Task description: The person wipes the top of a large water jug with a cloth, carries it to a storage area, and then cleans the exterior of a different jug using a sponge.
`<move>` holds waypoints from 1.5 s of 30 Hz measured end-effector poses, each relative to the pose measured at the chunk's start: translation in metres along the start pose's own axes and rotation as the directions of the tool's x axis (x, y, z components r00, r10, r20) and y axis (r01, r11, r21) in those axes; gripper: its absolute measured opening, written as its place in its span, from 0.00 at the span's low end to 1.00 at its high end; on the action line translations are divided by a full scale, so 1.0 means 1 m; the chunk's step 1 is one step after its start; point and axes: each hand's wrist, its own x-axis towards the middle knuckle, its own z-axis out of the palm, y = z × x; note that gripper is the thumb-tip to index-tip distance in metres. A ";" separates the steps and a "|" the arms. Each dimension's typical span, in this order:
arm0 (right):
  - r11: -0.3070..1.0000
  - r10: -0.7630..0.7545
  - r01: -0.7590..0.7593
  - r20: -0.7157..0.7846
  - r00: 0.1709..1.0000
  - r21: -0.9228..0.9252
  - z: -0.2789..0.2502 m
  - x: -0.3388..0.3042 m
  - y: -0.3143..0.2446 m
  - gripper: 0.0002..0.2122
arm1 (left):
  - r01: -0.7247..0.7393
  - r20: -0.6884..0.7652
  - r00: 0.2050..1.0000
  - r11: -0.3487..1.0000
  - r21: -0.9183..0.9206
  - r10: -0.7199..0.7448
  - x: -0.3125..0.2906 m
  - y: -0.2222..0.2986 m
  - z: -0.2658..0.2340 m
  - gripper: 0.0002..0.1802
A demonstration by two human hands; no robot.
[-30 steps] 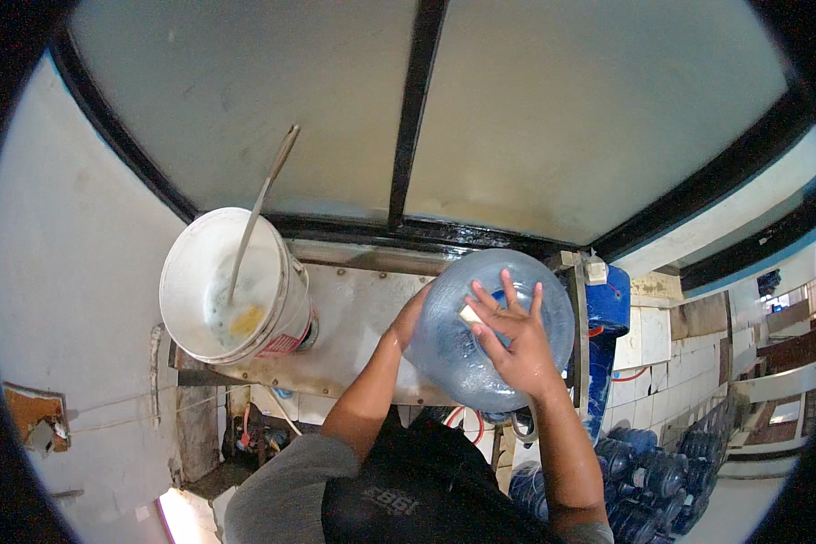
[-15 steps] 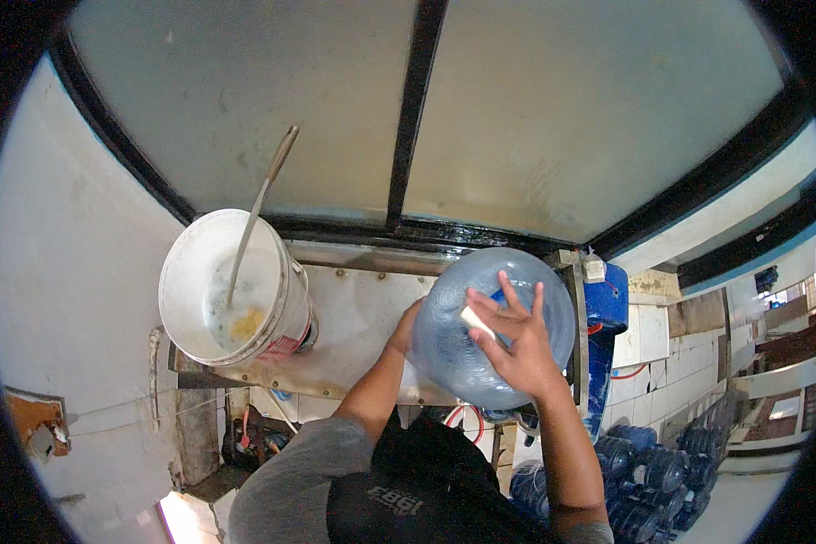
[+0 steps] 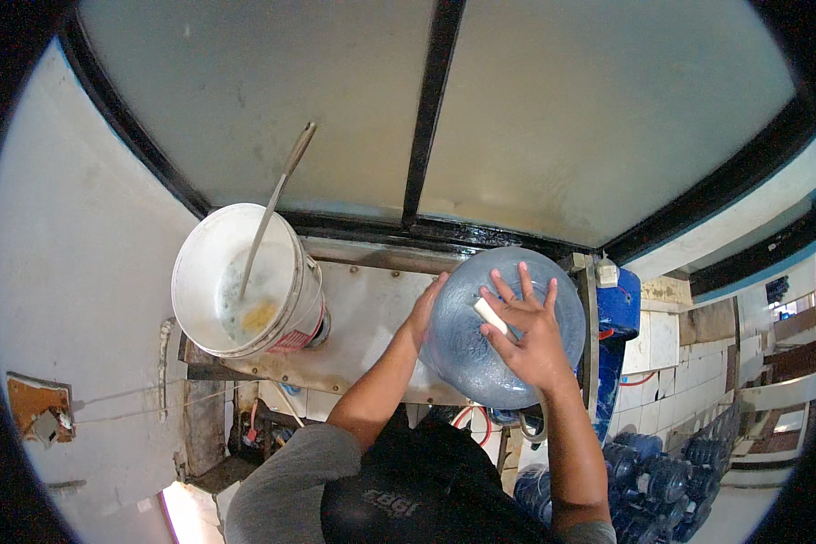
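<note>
A large clear bluish water jug (image 3: 458, 349) stands on the metal-topped bench in front of me, its rounded end facing up and its surface looking wet. Against the jug's left side rests my left hand (image 3: 423, 308), fingers cupped along the curve. My right hand (image 3: 533, 335) is over the jug's top with its fingers spread. A short white stick-like piece (image 3: 491, 317) sits between its thumb and index finger; its exact kind cannot be made out.
Left on the bench (image 3: 363, 317), a white bucket (image 3: 190, 281) holds sudsy liquid, a yellow sponge-like lump (image 3: 257, 315) and a long-handled utensil (image 3: 279, 186). Dark-framed frosted panels (image 3: 326, 109) rise behind. Blue containers (image 3: 618, 304) stand right; several water jugs (image 3: 666, 476) lie lower right.
The view has shifted slightly, moving the scene rightward in the picture. My right hand's fingers have changed position a little over the jug, and the left hand stays at its side.
</note>
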 end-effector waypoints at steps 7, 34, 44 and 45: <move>0.997 0.017 -0.007 -0.146 0.989 0.071 0.007 -0.009 0.010 0.20 | -0.330 0.058 0.930 0.754 0.568 0.363 -0.057 0.037 0.110 0.31; 0.798 -0.032 0.058 -0.053 0.998 0.600 -0.066 -0.118 0.057 0.21 | -0.441 0.467 0.853 -0.801 0.406 -0.233 -0.037 -0.051 0.229 0.53; 0.777 0.038 0.010 -0.063 0.997 0.630 -0.037 -0.162 0.052 0.21 | 0.073 0.272 0.903 -0.742 0.667 0.333 -0.118 -0.049 0.208 0.42; 0.763 0.091 -0.007 -0.096 0.991 0.647 -0.035 -0.162 0.058 0.21 | 0.042 0.315 0.869 -0.691 0.722 0.381 -0.125 -0.056 0.204 0.38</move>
